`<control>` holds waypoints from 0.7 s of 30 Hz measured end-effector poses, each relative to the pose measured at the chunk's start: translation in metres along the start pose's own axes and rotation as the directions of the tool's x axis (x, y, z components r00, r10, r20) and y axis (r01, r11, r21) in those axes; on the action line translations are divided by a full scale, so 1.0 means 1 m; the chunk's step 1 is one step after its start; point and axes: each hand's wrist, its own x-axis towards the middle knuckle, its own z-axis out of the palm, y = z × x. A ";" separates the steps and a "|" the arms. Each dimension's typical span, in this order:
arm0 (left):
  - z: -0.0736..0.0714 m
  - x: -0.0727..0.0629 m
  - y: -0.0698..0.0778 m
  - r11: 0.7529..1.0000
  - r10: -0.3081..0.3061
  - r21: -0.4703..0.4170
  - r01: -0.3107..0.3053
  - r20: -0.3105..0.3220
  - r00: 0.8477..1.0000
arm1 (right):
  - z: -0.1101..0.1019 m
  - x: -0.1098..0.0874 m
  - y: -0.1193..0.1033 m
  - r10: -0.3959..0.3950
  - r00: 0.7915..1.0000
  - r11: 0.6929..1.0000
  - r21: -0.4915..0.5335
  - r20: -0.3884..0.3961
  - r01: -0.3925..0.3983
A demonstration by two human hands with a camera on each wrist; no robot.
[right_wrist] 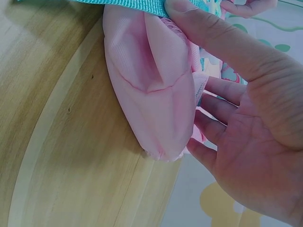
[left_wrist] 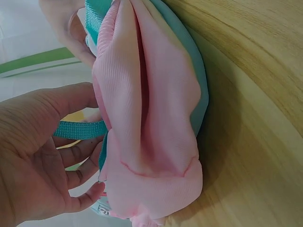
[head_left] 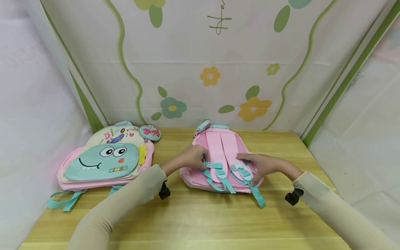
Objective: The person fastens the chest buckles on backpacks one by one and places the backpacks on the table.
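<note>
Pink backpack (head_left: 232, 142) lies straps-up on the wooden table (head_left: 193, 222), between both hands: left hand (head_left: 194, 157) unclenched at its left side by the teal buckle strap (head_left: 213, 165), right hand (head_left: 264, 166) loose-fingered at its right side, touching teal webbing (head_left: 257, 197), dinosaur backpack (head_left: 97, 161) left of it.

Layout log, head view.
Over the remote feed I log the table (head_left: 200, 222) across the lower frame, the backdrop (head_left: 175, 45) behind it filling the upper middle. Left of centre on the table: first backpack (head_left: 103, 161), first pouch (head_left: 150, 132) at its upper-right corner. Slightly right of centre: second backpack (head_left: 215, 149), second pouch (head_left: 202, 127) at its upper-left corner; a strap end (head_left: 257, 198) reaches forward past its front edge at lower right. I read the left hand (head_left: 195, 158) at this backpack's left side, the right hand (head_left: 264, 165) at its right.
</note>
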 end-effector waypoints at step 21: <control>0.006 -0.001 -0.013 0.984 0.015 -0.174 -0.029 -0.082 0.997 | -0.001 0.000 0.000 0.006 1.000 1.000 0.015 0.007 -0.006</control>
